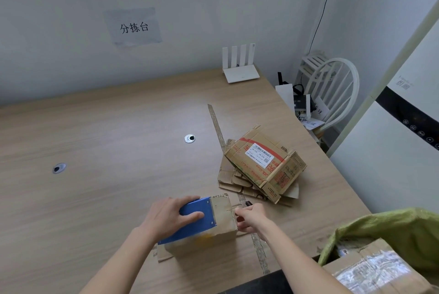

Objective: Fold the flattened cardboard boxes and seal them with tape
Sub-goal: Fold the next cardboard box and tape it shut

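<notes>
A small folded cardboard box (223, 217) stands on the wooden table (107, 151) in front of me. My left hand (166, 216) grips a blue tape dispenser (197, 220) lying across the top of the box. My right hand (249, 220) is at the box's right side, fingers curled, pinching what looks like the end of the tape against the edge. Several flattened cardboard boxes (263, 165) with red print and a white label lie in a loose pile to the right, further back.
A long strip of used tape (217, 127) runs across the table past the pile and under my right hand. A white router (240, 65) stands at the back edge. A taped box in a green bag (380, 263) sits at the lower right. A white chair (332, 94) stands beyond the table.
</notes>
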`<state>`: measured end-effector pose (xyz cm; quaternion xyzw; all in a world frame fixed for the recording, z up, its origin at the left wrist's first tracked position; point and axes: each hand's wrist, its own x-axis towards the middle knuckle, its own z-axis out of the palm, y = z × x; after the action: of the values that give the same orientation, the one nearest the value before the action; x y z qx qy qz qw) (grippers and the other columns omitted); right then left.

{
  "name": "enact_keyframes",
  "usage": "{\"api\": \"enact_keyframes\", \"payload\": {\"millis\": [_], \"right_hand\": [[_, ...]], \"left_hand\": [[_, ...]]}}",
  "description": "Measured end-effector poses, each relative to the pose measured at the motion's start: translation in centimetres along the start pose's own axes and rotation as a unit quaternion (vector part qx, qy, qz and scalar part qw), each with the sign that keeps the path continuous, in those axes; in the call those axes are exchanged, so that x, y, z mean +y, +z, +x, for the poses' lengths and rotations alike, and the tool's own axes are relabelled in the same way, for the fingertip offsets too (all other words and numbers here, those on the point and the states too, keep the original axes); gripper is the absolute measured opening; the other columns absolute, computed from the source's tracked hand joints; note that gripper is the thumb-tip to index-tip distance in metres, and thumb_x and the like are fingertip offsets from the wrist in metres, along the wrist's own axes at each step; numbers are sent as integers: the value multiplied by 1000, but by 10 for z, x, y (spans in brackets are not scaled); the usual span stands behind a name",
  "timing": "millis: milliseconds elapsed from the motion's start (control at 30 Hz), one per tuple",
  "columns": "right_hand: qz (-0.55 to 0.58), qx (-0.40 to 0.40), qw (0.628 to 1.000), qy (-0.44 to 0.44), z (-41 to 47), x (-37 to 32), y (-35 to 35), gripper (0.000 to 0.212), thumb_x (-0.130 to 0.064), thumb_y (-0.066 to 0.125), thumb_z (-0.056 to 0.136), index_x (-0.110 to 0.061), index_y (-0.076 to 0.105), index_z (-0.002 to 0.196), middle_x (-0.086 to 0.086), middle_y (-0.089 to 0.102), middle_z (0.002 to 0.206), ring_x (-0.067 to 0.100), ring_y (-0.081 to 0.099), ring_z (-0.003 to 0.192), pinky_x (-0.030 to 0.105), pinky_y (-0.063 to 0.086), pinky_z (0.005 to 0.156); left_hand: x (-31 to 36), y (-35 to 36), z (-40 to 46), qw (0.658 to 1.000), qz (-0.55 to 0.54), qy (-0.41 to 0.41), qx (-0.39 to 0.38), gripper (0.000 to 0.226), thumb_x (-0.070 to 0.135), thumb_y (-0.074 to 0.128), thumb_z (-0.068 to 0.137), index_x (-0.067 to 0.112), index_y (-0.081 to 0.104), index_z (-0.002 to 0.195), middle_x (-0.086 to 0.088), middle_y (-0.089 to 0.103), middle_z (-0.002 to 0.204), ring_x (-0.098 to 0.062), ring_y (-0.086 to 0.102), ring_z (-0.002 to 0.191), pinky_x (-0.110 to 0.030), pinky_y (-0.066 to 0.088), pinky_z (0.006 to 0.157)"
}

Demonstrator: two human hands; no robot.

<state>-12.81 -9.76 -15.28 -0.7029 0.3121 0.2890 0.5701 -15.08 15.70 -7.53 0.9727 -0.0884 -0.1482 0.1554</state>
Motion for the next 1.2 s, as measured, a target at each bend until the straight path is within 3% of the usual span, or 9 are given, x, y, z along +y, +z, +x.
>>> {"api": "enact_keyframes", "payload": {"millis": [233, 433, 500, 567, 700, 800, 900, 967, 1200], "right_hand": [[10, -28, 999, 24, 8, 3, -6, 27, -18, 81, 86, 0, 70, 102, 17, 74, 103, 20, 64, 58, 44, 65, 70], [10, -7, 1000, 27, 9, 6, -1, 21, -20, 87, 79, -9, 77, 92, 13, 75, 106, 25, 73, 73, 44, 65, 73], [-12, 32, 999, 7, 11, 8, 1, 48, -30, 92, 72, -12, 74, 113, 12, 71, 118, 29, 74, 88, 43, 64, 77], [-130, 74, 988, -39, 12, 11, -3, 100, -44, 94, 63, -23, 46, 149, 6, 55, 145, 29, 63, 121, 44, 55, 99], [-281, -29, 912, -298, -9, -1, -10, 98, -29, 77, 77, -45, 20, 155, -15, 14, 166, 8, 16, 153, 37, 22, 124], [-478, -137, 783, -375, -19, -16, 2, 131, -52, 83, 67, -36, -8, 160, -26, -11, 162, -1, -14, 149, 33, -7, 123], [-568, -99, 702, -418, -17, -14, 21, 132, -59, 85, 64, -26, 1, 160, -9, 8, 167, 15, 7, 153, 38, 6, 126], [-560, -57, 692, -453, -17, -13, 26, 114, -52, 84, 68, -25, 19, 157, -7, 26, 159, 17, 27, 144, 37, 21, 123], [-585, -36, 669, -456, -5, -8, 19, 112, -59, 77, 68, -29, 18, 158, -8, 25, 162, 15, 26, 148, 37, 19, 125]], "left_hand": [[2, -1, -1, 1000, 1, 8, 11, 53, 75, 46, 86, 55, 46, 135, 26, 57, 92, 0, 57, 72, -12, 37, 59], [2, 2, -2, 999, -20, 12, 22, 54, 76, 48, 85, 53, 49, 135, 31, 55, 92, 3, 57, 72, -12, 38, 59], [3, 1, -3, 999, -20, 10, 24, 54, 75, 48, 85, 53, 49, 133, 33, 53, 89, 4, 57, 71, -11, 37, 58], [3, -1, -3, 1000, -14, 7, 27, 52, 75, 48, 85, 53, 50, 132, 36, 50, 84, 5, 56, 70, -12, 36, 58], [1, -4, -4, 999, -15, 5, 31, 51, 74, 48, 86, 53, 50, 132, 34, 51, 84, 5, 55, 70, -12, 35, 58], [3, -4, -2, 999, -14, 10, 27, 52, 73, 47, 87, 51, 50, 134, 29, 55, 91, 4, 55, 71, -12, 34, 60], [2, -8, -2, 1000, -5, 11, 21, 51, 72, 48, 88, 51, 50, 134, 28, 56, 94, 2, 55, 72, -11, 33, 61], [-1, -13, -4, 999, 20, 23, 11, 52, 72, 47, 88, 50, 50, 135, 26, 62, 98, -2, 55, 73, -11, 32, 60], [-73, -22, -29, 992, 121, -17, -2, 69, 86, 27, 75, 52, 53, 130, 16, 70, 100, -7, 62, 80, -26, 48, 69]]}}
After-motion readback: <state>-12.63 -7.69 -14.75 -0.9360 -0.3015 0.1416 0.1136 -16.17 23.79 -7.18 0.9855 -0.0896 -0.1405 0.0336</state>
